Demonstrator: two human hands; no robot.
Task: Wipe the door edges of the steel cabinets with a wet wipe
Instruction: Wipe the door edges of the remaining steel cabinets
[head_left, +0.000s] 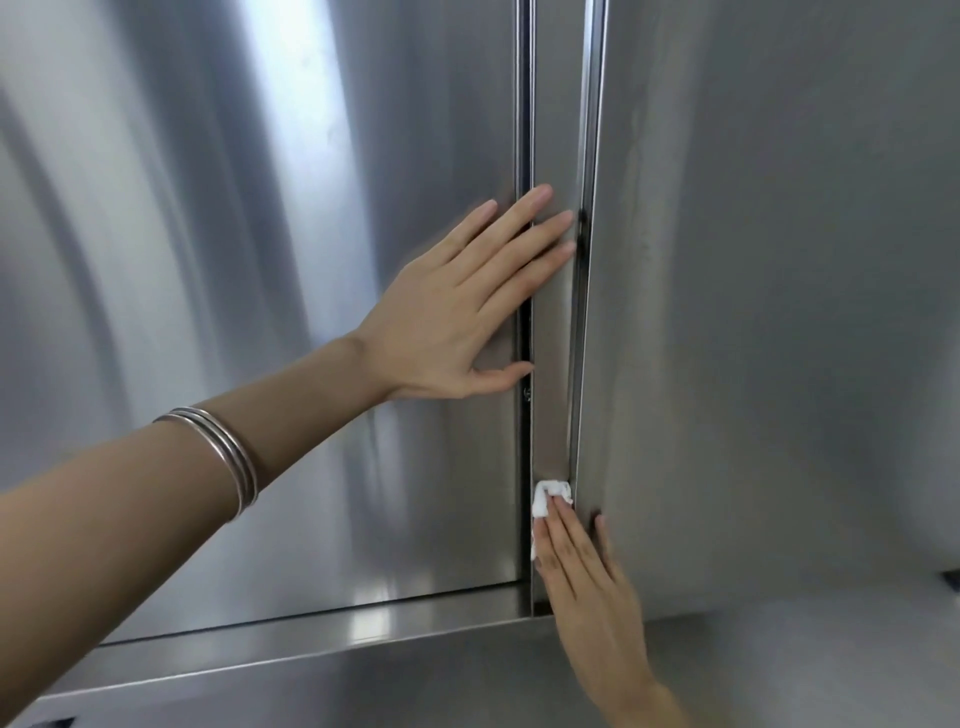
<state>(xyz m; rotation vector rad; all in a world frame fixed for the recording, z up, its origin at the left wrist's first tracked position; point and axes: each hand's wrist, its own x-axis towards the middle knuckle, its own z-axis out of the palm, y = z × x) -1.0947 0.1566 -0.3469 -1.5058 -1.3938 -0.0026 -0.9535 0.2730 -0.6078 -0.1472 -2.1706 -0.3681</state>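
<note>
Two brushed steel cabinet doors fill the view: the left door (260, 312) and the right door (779, 312). A narrow vertical steel strip (553, 405) runs between their edges. My left hand (457, 306) lies flat with straight fingers across the left door's edge and the strip, at mid height. My right hand (587, 587) reaches up from below with straight fingers and presses a small white wet wipe (545, 496) against the strip near its lower end, beside the right door's edge. Its thumb touches the right door.
A steel ledge (311, 639) runs under the left door, sloping down to the left. Silver bangles (228, 457) sit on my left forearm. A small dark object (953, 579) shows at the right border.
</note>
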